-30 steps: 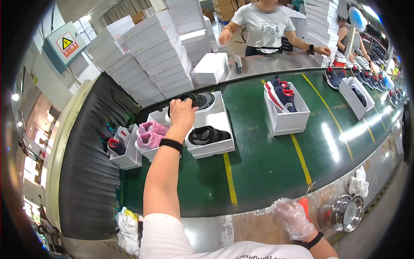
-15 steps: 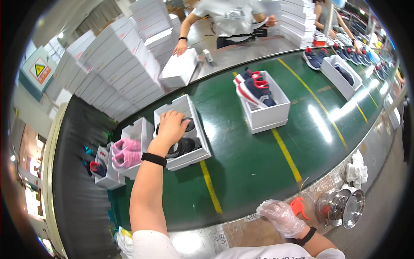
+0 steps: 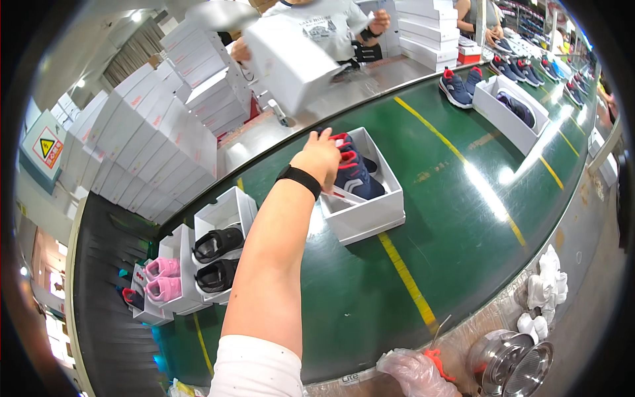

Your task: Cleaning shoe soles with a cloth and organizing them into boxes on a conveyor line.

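My left hand (image 3: 319, 162), bare with a black wristband, reaches over the conveyor belt and is closed on the near side of a navy sneaker (image 3: 360, 180) with red lining. That sneaker and its mate sit in an open white shoebox (image 3: 370, 221), partly hidden by my fingers. Low in the picture my right hand (image 3: 415, 372) wears a clear plastic glove. It is at the belt's near edge, beside an orange-red tool (image 3: 439, 365); the creased glove hides its fingers.
Left along the green belt (image 3: 344, 291) are boxes with black shoes (image 3: 217, 245) and pink shoes (image 3: 163, 279). More navy sneakers (image 3: 456, 87) and a box (image 3: 509, 116) are right. Across it, a person lifts a white box (image 3: 284, 63). Metal bowls (image 3: 497, 360) stand lower right.
My left hand has moved from the black shoes to the navy sneakers, rightward. Boxes on the belt have shifted left in view. The person opposite has raised the white box from the counter.
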{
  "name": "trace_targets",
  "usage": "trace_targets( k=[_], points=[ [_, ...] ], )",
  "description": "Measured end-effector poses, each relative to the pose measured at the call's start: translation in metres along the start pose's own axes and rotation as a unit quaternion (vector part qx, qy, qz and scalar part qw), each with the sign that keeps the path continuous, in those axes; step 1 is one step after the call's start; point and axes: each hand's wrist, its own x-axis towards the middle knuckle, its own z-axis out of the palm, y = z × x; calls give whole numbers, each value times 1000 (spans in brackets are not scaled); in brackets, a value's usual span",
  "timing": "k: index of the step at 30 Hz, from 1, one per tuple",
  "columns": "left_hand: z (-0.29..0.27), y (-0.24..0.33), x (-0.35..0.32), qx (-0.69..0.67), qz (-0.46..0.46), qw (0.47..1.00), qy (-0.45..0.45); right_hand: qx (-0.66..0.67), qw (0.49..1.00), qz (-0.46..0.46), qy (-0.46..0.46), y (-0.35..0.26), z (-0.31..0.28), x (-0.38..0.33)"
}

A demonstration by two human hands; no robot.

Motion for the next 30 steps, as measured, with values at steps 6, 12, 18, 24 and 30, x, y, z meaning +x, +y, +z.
trace_targets(
  k=[6,12,18,24,30],
  points=[
    [-19,10,30,94,14,991,-89,23,1000,15,13,20,-5,10],
    [1,1,-7,37,-3,999,22,6,998,15,57,17,-4,10],
    [-11,-32,-58,58,-5,995,84,-8,992,-85,90,5,5,2],
    [-19,-62,-178,-261,-135,941,166,-110,991,-76,10,-27,5,-12],
    [95,34,-288,-899,-116,408,111,-129,973,-145,122,-70,-52,-26]
  ],
)
